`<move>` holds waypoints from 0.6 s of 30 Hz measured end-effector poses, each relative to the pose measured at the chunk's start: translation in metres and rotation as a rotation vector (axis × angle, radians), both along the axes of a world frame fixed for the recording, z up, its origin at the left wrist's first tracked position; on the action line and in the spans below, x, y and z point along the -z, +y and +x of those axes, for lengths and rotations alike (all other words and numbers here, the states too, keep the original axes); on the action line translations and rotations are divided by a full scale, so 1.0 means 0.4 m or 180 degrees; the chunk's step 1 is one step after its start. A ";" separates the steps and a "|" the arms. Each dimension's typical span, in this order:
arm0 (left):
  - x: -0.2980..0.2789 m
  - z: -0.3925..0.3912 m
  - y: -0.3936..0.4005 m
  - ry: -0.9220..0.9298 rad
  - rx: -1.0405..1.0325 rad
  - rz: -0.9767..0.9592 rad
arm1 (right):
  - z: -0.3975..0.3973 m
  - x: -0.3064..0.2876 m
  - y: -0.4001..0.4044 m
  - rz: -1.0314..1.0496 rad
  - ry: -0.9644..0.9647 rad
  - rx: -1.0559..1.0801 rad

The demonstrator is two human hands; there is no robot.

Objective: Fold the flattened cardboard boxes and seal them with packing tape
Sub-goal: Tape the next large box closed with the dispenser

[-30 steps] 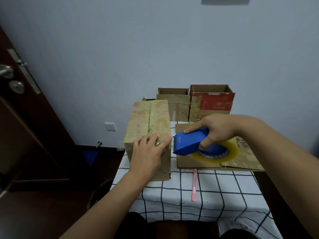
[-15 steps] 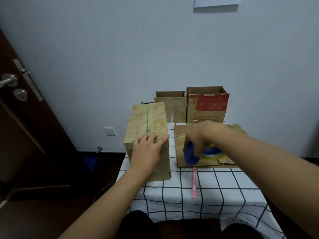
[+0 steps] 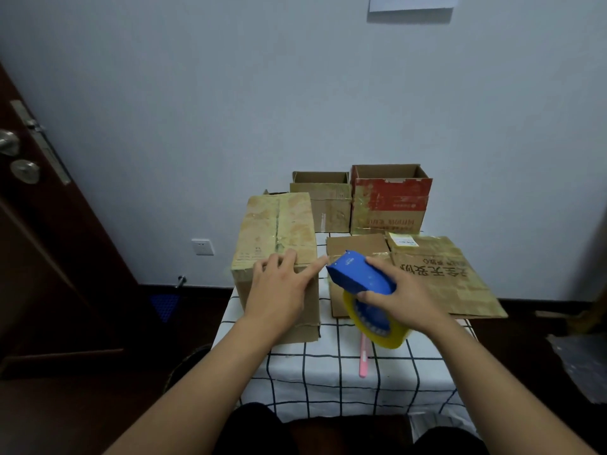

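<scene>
the left hand [image 3: 279,290] lies flat on the near top edge of a closed, taped cardboard box [image 3: 277,244], fingers straight and spread, the index finger reaching right toward the nose of the tape dispenser. the box stands upright on the left side of a table with a white, black-gridded tablecloth [image 3: 328,366]. the right hand [image 3: 405,295] grips a blue tape dispenser [image 3: 359,272], fingers curled over its top and thumb on its near side; a roll of yellowish packing tape [image 3: 377,326] hangs in it below the hand, above the cloth. the dispenser's nose points left, just beside the box's near right corner. behind the dispenser flattened cardboard boxes [image 3: 433,274] lie on the table. at the far edge, against the wall, stand two open boxes: a plain brown one [image 3: 323,205] and a red-printed one [image 3: 391,201] to its right. a pink utility knife [image 3: 364,359] lies on the cloth, partly under the roll.
</scene>
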State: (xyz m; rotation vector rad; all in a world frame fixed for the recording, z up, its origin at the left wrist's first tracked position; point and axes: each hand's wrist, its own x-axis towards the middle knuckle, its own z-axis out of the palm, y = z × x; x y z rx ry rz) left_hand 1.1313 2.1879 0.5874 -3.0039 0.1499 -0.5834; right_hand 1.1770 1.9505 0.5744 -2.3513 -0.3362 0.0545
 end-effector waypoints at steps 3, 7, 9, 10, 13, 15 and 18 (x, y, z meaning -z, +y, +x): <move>-0.005 -0.003 -0.012 0.0049 -0.0023 0.0046 | -0.031 0.025 0.016 0.0476 -0.0011 0.0327; -0.009 -0.005 -0.018 0.0052 -0.0021 0.0048 | -0.076 0.042 0.030 0.1109 -0.0007 0.0845; -0.007 -0.007 -0.016 -0.0021 0.0013 -0.0062 | -0.103 0.062 0.032 0.1382 0.0021 0.1062; -0.007 -0.008 -0.014 -0.0070 0.0026 -0.0166 | -0.116 0.071 0.034 0.1491 0.0028 0.1155; -0.005 -0.005 -0.011 -0.0261 0.0025 -0.0492 | -0.146 0.094 0.046 0.1591 -0.0012 0.1346; 0.004 -0.001 -0.014 -0.0394 -0.0004 -0.0645 | -0.157 0.101 0.057 0.1570 -0.0061 0.1373; 0.022 0.004 -0.022 -0.0613 -0.0085 -0.0758 | -0.171 0.110 0.079 0.1634 -0.0038 0.1337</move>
